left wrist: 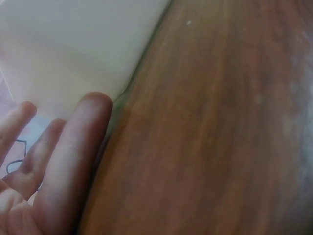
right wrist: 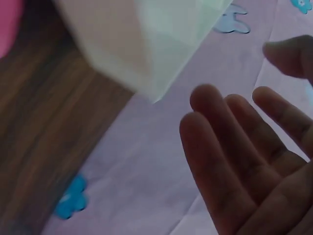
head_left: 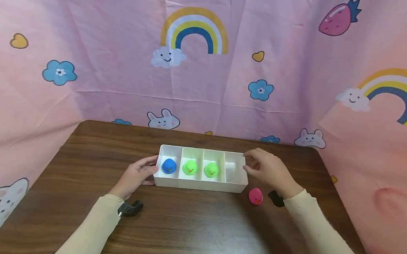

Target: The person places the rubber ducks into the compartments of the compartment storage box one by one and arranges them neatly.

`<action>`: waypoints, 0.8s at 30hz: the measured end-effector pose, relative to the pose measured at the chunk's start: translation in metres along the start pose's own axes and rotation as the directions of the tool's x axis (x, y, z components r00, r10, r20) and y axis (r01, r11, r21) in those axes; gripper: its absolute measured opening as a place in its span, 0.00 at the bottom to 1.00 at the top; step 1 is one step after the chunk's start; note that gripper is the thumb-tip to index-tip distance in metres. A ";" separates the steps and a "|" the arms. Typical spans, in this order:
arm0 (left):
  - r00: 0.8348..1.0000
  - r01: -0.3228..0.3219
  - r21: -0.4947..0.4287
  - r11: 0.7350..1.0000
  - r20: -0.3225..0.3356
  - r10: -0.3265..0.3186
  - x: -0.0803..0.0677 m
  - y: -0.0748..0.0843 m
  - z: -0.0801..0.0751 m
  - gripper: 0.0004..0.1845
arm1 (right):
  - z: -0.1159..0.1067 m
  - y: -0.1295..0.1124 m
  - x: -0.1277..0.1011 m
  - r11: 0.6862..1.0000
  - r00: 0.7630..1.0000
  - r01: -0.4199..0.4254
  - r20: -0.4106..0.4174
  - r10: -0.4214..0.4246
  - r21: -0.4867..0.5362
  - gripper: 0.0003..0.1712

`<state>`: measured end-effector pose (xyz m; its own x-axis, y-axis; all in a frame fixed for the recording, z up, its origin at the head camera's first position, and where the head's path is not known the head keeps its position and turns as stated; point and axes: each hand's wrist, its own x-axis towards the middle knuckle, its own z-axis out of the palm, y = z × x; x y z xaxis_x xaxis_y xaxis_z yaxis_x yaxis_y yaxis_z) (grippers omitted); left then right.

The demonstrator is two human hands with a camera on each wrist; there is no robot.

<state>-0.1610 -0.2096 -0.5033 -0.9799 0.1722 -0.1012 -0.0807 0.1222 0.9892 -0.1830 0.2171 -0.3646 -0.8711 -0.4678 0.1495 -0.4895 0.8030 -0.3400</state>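
So from the head view, a white plastic tray [head_left: 199,184] sits mid-worktop [head_left: 189,228] with its long axis running left to right, split into four compartments: a blue duck [head_left: 169,166] in the leftmost, a green duck [head_left: 190,167] in the second, another green duck [head_left: 211,169] in the third. They look rubbery and rounded, beaks facing the camera. The left hand [head_left: 137,176] rests against the tray's left end with fingers relaxed and fairly straight; the right hand [head_left: 269,170] is at the right end, fingers loosely bent near the rim, and whether they touch it I cannot tell. A pink duck [head_left: 255,196] sits on the dark woodgrain just beside the tray's right front corner. Left wrist view: straight fingers [left wrist: 73,156] lie against the tray's smooth wall. Right wrist view: spread fingers [right wrist: 230,156], apart from the tray corner.
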 end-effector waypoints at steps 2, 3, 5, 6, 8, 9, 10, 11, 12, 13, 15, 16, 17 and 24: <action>1.000 0.004 -0.004 1.000 0.004 -0.004 -0.003 0.005 -0.001 0.30 | 0.001 0.009 -0.010 1.000 1.000 -0.024 0.015 0.023 0.018 0.20; 1.000 0.005 -0.007 1.000 0.008 -0.005 -0.005 0.008 -0.001 0.30 | 0.002 0.014 -0.015 0.999 0.999 -0.039 0.024 0.038 0.025 0.21; 1.000 0.008 -0.012 1.000 0.013 -0.007 -0.008 0.016 0.001 0.30 | 0.006 0.023 -0.025 0.998 0.998 -0.057 0.041 0.055 0.042 0.21; 1.000 0.010 -0.011 1.000 0.014 -0.010 -0.010 0.021 0.002 0.31 | 0.008 0.027 -0.031 0.996 0.996 -0.070 0.051 0.068 0.059 0.22; 1.000 0.013 -0.007 1.000 0.017 -0.013 -0.013 0.028 0.005 0.31 | 0.013 0.034 -0.041 0.992 0.994 -0.092 0.067 0.086 0.091 0.22; 1.000 0.016 -0.004 1.000 0.015 -0.016 -0.013 0.029 0.006 0.31 | 0.016 0.037 -0.046 0.990 0.993 -0.093 0.078 0.085 0.111 0.22; 1.000 0.020 -0.002 1.000 0.013 -0.020 -0.013 0.029 0.007 0.31 | 0.019 0.040 -0.051 0.987 0.992 -0.095 0.090 0.084 0.129 0.22; 1.000 0.023 0.001 1.000 0.013 -0.023 -0.013 0.029 0.007 0.31 | 0.022 0.042 -0.055 0.984 0.990 -0.103 0.105 0.089 0.142 0.23; 1.000 0.024 0.004 1.000 0.012 -0.024 -0.013 0.029 0.008 0.32 | 0.024 0.043 -0.059 0.982 0.989 -0.105 0.119 0.087 0.160 0.23; 1.000 0.026 0.004 1.000 0.013 -0.026 -0.012 0.027 0.007 0.32 | 0.027 0.044 -0.063 0.981 0.988 -0.103 0.133 0.081 0.168 0.24; 1.000 0.028 0.002 1.000 0.012 -0.028 -0.009 0.021 0.006 0.32 | 0.032 0.045 -0.069 0.980 0.986 -0.101 0.150 0.075 0.174 0.24; 1.000 0.026 0.000 1.000 0.011 -0.026 -0.007 0.018 0.005 0.32 | 0.033 0.045 -0.072 0.982 0.986 -0.097 0.150 0.073 0.163 0.24; 1.000 0.025 -0.002 1.000 0.009 -0.025 -0.006 0.015 0.005 0.31 | 0.035 0.046 -0.075 0.985 0.987 -0.082 0.146 0.060 0.150 0.23; 1.000 0.016 0.001 1.000 -0.011 -0.016 -0.002 0.003 0.003 0.30 | 0.045 0.049 -0.082 0.995 0.991 -0.051 0.125 0.039 0.089 0.19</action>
<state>-0.1586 -0.2065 -0.5003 -0.9805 0.1592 -0.1153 -0.0956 0.1260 0.9874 -0.1335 0.2784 -0.4359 -0.8780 -0.4784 0.0187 -0.4394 0.7896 -0.4283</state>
